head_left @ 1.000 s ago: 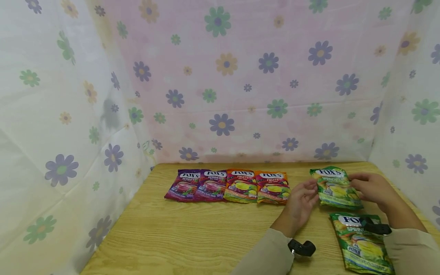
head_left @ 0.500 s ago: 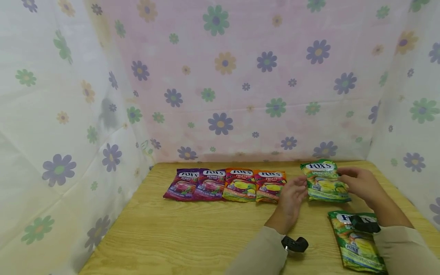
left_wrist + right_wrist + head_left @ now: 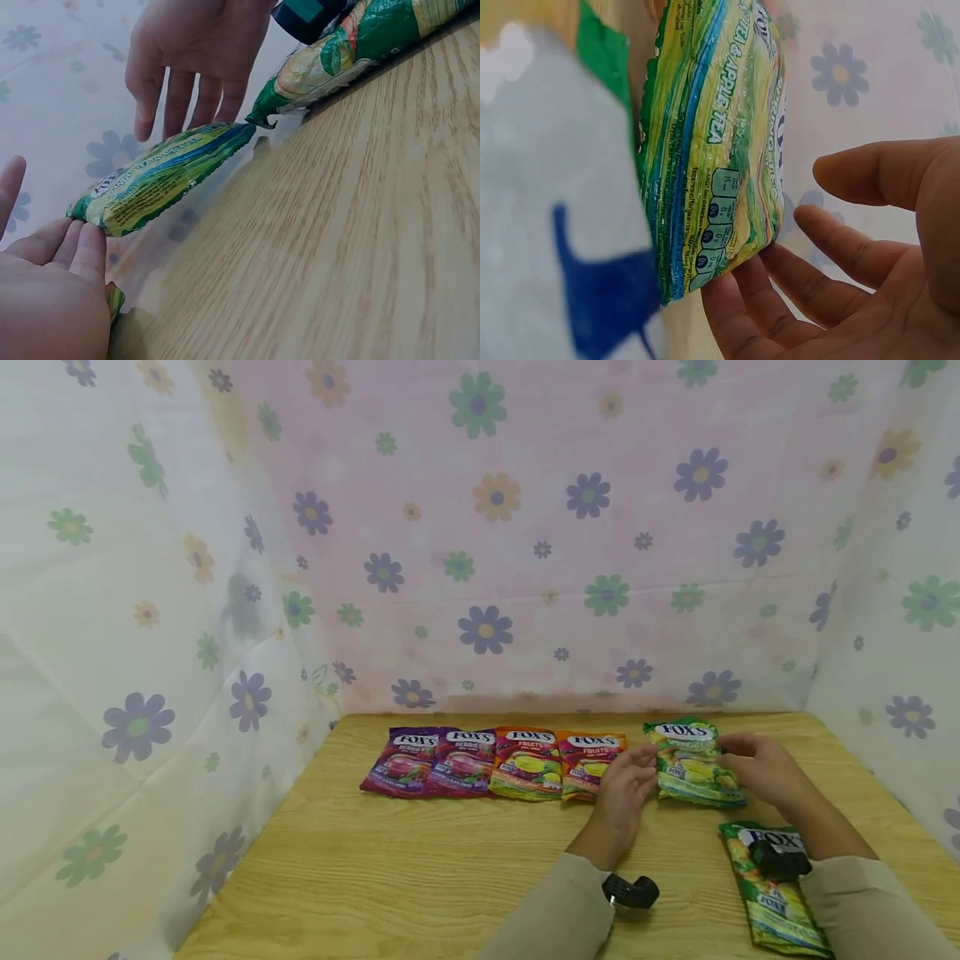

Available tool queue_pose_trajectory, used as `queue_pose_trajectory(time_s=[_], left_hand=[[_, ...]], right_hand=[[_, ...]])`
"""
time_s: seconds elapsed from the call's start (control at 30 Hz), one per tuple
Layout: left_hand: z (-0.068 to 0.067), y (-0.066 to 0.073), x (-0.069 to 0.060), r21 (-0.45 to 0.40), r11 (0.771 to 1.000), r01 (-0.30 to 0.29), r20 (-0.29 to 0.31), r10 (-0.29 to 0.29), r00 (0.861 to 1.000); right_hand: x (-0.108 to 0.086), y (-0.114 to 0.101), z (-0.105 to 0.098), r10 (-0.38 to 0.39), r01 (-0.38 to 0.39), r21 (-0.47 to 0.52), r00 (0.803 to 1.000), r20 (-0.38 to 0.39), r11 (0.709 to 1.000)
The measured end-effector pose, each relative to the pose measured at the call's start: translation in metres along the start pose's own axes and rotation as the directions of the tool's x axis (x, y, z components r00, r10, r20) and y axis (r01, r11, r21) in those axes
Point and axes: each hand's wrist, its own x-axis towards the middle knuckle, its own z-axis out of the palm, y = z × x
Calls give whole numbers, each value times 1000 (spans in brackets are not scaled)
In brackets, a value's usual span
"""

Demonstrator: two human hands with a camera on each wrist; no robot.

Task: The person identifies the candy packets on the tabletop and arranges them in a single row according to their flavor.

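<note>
A green Fox's Spring Tea candy bag (image 3: pixel 692 767) lies between both hands near the table's back. My left hand (image 3: pixel 624 795) touches its left edge with nearly straight fingers, thumb apart in the left wrist view. My right hand (image 3: pixel 767 777) is at its right edge; in the right wrist view the fingertips (image 3: pixel 739 289) meet the bag's side while the thumb stands away. A gap seems to show under the bag in the left wrist view. A second green candy bag (image 3: pixel 772 902) lies nearer, partly under the right wrist.
Left of the hands, two purple Berries bags (image 3: pixel 405 764) and two orange-red Fruits bags (image 3: pixel 527 766) form a row, edges overlapping or touching. The left hand covers part of the rightmost one. Flowered cloth (image 3: pixel 487 568) hangs behind and beside the wooden table (image 3: pixel 420 877).
Both hands have moved left with the far green bag between them, closer to the row. The row and the nearer green bag have stayed in place.
</note>
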Motion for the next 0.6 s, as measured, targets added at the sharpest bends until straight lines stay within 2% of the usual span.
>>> queue_pose_trajectory(time_s=[0.1, 0.4, 0.6], left_hand=[[1, 1, -1, 6, 1000, -5, -29, 5, 1000], [5, -3, -2, 126, 991, -36, -149, 55, 987], [11, -3, -5, 198, 977, -76, -176, 112, 978]], right_hand=[[1, 1, 2, 0, 0, -2, 1000, 4, 1000], [3, -2, 9, -5, 5, -18, 999, 33, 1000], [3, -3, 12, 2, -1, -28, 999, 41, 1000]])
